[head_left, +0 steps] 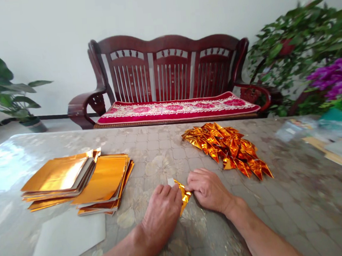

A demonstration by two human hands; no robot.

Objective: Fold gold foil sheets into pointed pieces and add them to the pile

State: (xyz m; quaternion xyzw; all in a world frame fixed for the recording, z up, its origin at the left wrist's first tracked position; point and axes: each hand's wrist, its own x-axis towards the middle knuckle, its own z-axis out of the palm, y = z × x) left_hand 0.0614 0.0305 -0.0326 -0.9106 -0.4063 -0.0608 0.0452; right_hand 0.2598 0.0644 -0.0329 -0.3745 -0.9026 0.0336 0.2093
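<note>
Fingertips of the left hand [162,207] and the right hand [208,190] together, closed on a folded gold foil piece [184,196] from both sides: left at 9 o'clock, right at 3 o'clock, neither hand clearly nearer. Long axis of the foil running roughly 12 to 6, slightly tilted, with a white corner [171,182] at the upper end and a narrow tip toward 6 o'clock. At about 1 o'clock, a loose pile of folded gold foil triangles [226,149]; at about 10 o'clock, stacks of gold foil sheets [104,180]; at about 8 o'clock, a white sheet [64,246]. All of it on a mottled tabletop [160,144]. Farther out at 12 o'clock, a dark red wooden bench [166,73] with a floral red cushion [175,108].
</note>
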